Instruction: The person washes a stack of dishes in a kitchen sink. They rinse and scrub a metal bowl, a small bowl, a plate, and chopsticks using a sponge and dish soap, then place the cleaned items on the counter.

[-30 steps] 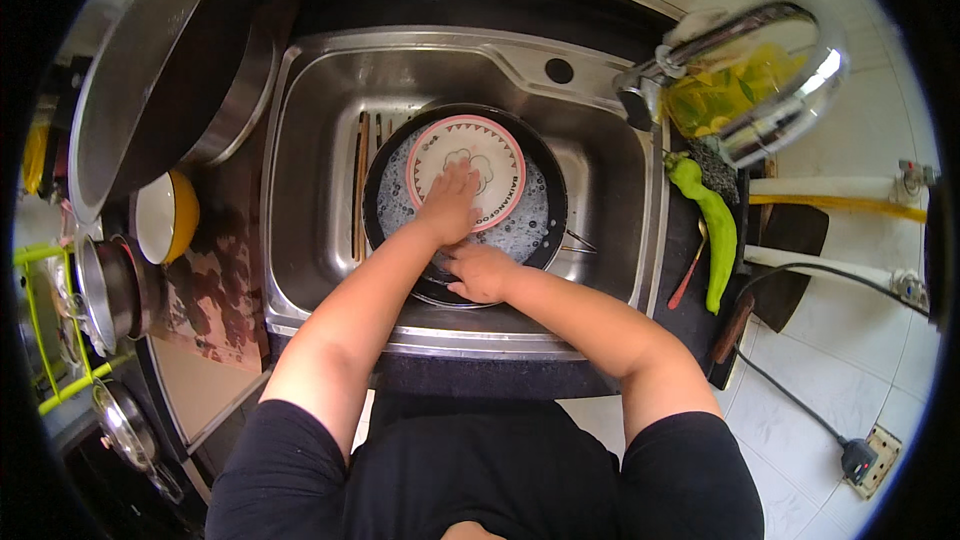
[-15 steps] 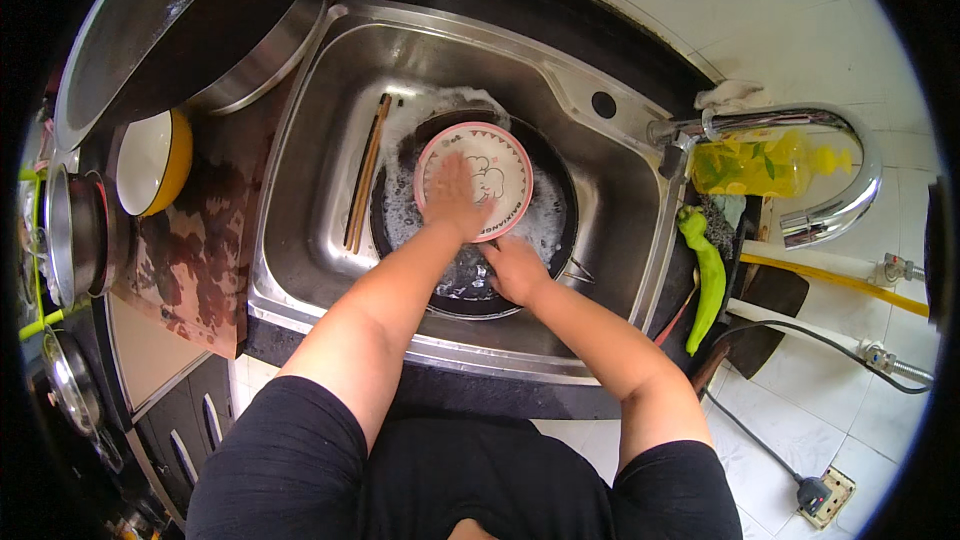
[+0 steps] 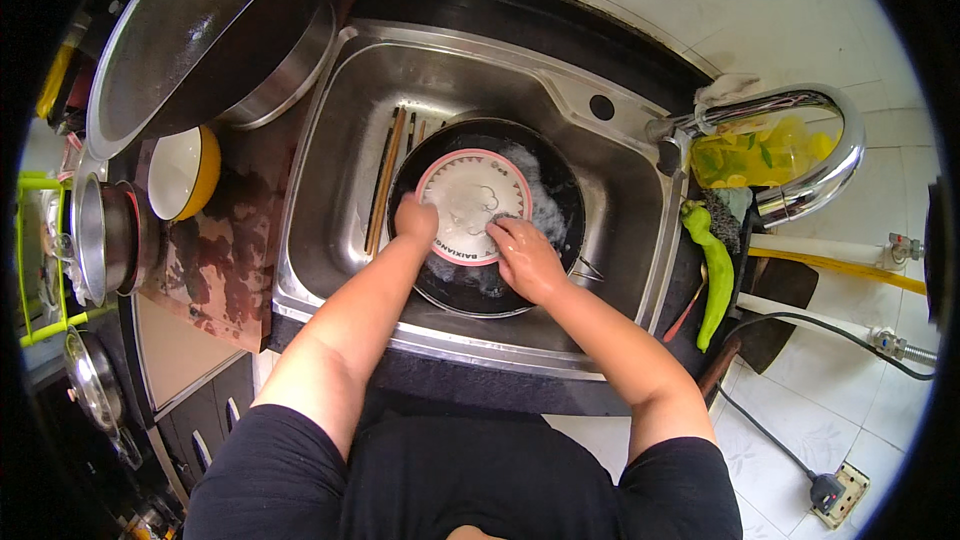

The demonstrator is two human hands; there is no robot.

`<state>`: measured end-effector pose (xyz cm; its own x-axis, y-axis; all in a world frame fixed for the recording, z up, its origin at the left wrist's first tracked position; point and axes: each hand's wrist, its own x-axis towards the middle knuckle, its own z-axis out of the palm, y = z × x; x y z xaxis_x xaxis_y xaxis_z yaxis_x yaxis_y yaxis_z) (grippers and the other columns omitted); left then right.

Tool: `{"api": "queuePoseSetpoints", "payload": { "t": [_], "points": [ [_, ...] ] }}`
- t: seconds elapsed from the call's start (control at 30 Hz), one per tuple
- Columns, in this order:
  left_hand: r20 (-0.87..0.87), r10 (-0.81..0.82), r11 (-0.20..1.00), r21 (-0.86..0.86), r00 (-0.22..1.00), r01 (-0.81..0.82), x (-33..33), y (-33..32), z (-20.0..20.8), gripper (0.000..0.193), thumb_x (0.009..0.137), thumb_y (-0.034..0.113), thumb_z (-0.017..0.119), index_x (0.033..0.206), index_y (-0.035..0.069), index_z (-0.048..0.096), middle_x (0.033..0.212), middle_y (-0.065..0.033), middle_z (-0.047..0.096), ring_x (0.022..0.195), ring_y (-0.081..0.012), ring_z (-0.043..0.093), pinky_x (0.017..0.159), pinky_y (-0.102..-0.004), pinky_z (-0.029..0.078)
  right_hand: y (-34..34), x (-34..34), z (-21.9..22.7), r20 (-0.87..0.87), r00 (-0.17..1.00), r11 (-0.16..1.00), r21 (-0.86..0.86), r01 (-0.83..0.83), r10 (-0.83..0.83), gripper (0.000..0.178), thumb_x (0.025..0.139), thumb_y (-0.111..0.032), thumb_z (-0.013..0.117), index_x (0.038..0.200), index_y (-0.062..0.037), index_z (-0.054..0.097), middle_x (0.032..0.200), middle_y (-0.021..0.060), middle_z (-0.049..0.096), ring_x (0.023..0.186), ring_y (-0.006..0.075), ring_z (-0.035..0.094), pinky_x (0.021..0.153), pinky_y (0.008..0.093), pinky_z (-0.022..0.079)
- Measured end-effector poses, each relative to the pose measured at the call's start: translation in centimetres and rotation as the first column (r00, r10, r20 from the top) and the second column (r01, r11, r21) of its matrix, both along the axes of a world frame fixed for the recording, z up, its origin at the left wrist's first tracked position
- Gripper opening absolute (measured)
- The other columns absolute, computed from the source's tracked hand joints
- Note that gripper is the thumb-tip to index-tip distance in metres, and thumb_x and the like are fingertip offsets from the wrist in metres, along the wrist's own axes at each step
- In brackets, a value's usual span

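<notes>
A plate with a pink rim and a cartoon drawing [image 3: 465,202] is held over a black pan [image 3: 560,165] with soapy water in it, inside the steel sink [image 3: 625,230]. My left hand [image 3: 416,222] grips the plate's left rim, the thumb over the edge and the other fingers hidden underneath. On the plate's lower right side rests my right hand [image 3: 528,255], its fingers curled down on the face. Something small and dark grey shows at those fingertips, perhaps a scrubber. Chopsticks [image 3: 388,180] lie along the sink's left side.
A chrome faucet [image 3: 840,140] arches at the right, near a yellow-green bottle [image 3: 765,155] and a long green pepper [image 3: 715,285]. On the left counter stand a yellow bowl [image 3: 205,175] and a large dark wok [image 3: 210,50]. The pan's wire handle [image 3: 590,270] points right.
My left hand has gone from the plate's face to its left rim. My right hand has come from the lower edge up onto the face. Foam on the plate is now smeared.
</notes>
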<state>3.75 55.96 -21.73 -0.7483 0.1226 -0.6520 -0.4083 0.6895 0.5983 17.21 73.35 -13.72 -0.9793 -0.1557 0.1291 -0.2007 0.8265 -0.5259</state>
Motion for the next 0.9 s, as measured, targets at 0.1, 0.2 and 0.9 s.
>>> {"api": "queuePoseSetpoints", "payload": {
  "t": [0.1,0.2,0.9],
  "points": [
    [0.841,0.311,0.576,0.204,0.443,-0.791,1.9,1.3,-2.2,0.037,0.085,0.013,0.040,0.120,0.000,0.043,0.110,-0.0188,0.057,0.100,-0.0381,0.056,0.084,-0.0561,0.044,-0.1,-0.1,-2.2,0.060,0.994,0.983,0.154,-0.096,0.088,0.054,0.070,-0.020,0.066,0.117,-0.0033,0.046,0.121,0.0144,0.044,0.115,0.0339,0.040,0.099,0.0425,0.031],
    [0.557,0.279,0.814,0.295,0.782,-0.500,2.9,1.9,-0.5,0.034,0.083,0.007,0.045,0.117,0.001,0.046,0.106,-0.0168,0.059,0.098,-0.0352,0.056,0.081,-0.0532,0.045,0.5,-1.0,-5.3,0.214,0.960,0.967,0.140,-0.215,0.183,0.059,0.073,-0.029,0.065,0.122,-0.0047,0.043,0.132,0.0150,0.035,0.125,0.0329,0.029,0.104,0.0437,0.024],
    [0.446,0.210,0.804,0.427,0.870,-0.414,2.2,3.4,-0.9,0.020,0.087,0.017,0.049,0.100,0.003,0.056,0.090,-0.0083,0.059,0.068,-0.0186,0.058,0.058,-0.0326,0.050,-0.9,-4.3,-11.1,0.452,0.873,0.833,-0.402,0.381,-0.182,0.037,0.082,-0.013,0.047,0.118,-0.0062,0.048,0.128,0.0156,0.040,0.120,0.0325,0.037,0.101,0.0360,0.030]
  ]
}}
